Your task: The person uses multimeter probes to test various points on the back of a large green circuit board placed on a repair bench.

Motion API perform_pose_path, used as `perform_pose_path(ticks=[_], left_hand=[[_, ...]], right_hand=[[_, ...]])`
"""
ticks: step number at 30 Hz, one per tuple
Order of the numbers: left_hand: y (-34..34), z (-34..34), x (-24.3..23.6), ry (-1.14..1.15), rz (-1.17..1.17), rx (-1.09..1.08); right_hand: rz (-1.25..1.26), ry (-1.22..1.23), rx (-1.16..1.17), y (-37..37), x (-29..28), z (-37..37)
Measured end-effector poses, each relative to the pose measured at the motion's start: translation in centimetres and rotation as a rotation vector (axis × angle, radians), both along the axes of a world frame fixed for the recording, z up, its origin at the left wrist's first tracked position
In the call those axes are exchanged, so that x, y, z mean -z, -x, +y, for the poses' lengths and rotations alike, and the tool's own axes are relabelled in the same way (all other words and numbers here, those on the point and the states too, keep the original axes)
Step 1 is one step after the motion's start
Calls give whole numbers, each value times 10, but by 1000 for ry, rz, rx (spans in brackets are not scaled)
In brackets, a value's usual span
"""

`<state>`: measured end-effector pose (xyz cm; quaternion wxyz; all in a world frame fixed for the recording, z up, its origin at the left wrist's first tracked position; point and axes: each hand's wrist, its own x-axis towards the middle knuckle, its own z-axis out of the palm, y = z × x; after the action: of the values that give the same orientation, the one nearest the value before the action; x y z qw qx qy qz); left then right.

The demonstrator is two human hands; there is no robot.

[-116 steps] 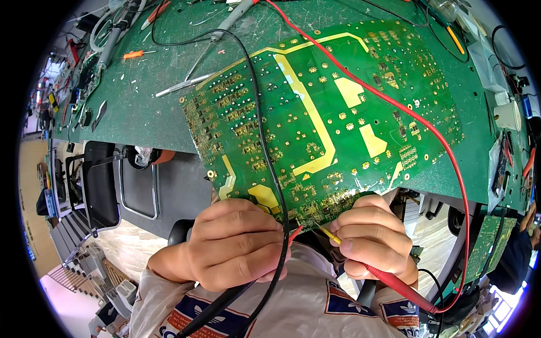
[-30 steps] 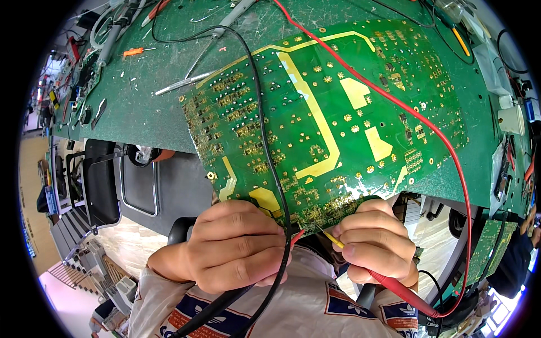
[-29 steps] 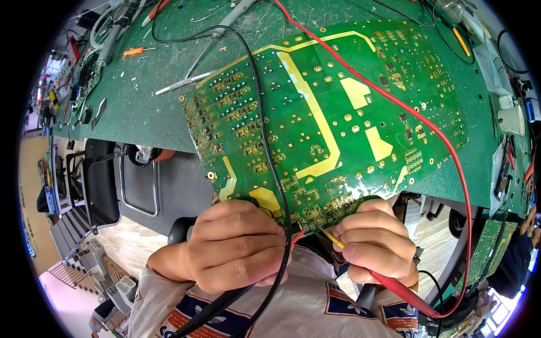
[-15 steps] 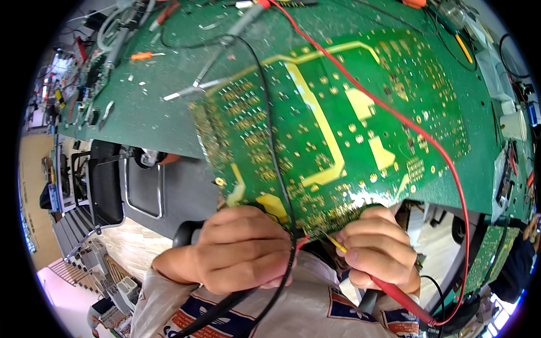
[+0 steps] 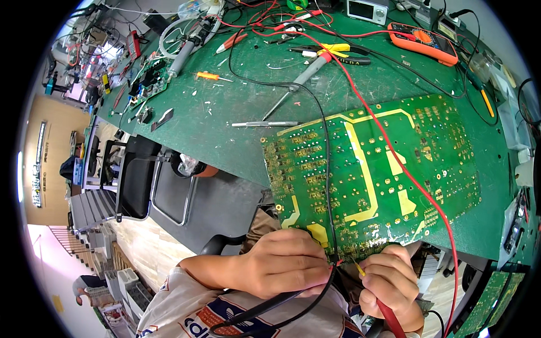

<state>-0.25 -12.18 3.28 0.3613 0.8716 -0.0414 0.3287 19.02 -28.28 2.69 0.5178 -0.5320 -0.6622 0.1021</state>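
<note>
A large green circuit board point(image 5: 349, 169) with gold tracks and many solder points lies on the bench, its near edge by my hands. My left hand point(image 5: 290, 263) is closed around a test probe on a black lead point(image 5: 328, 169); most of the probe is hidden by the fingers, with a reddish bit at its end. My right hand point(image 5: 391, 281) grips a red test probe point(image 5: 389, 316) with a yellow tip pointing at the board's near edge. Whether either tip touches the board I cannot tell. The red lead point(image 5: 417, 183) crosses over the board.
Behind the board lie a soldering iron point(image 5: 310, 73), a metal tweezer-like tool point(image 5: 265, 124) and pliers point(image 5: 352, 59). An orange multimeter point(image 5: 422, 44) rests at the back right. An orange screwdriver point(image 5: 208, 75) and a smaller board point(image 5: 149, 84) are at left. A black chair point(image 5: 135, 180) stands beyond the bench.
The view has tilted up and swung left, so the board and hands appear lower and further right, and the multimeter shows. Both hands keep their grip at the board's near edge.
</note>
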Motion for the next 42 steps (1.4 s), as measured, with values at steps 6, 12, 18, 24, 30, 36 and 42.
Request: perform_pose_path(ticks=[6, 12, 18, 24, 30, 36, 42], left_hand=[[2, -1, -1, 15, 14, -13], [0, 3, -9, 102, 99, -2], [5, 0, -8, 215, 143, 2], [4, -4, -22, 355, 212, 15], [-6, -7, -22, 234, 225, 53], [-8, -7, -23, 205, 260, 45], [-8, -10, -20, 173, 249, 15]], right_hand=[[24, -46, 10, 0, 5, 1], [96, -42, -19, -8, 11, 0], [194, -91, -80, -10, 15, -1], [214, -112, -14, -18, 11, -9], [226, -111, -30, -19, 20, -1], [232, -108, -42, -22, 19, -1], [211, -103, -47, -22, 21, 0]])
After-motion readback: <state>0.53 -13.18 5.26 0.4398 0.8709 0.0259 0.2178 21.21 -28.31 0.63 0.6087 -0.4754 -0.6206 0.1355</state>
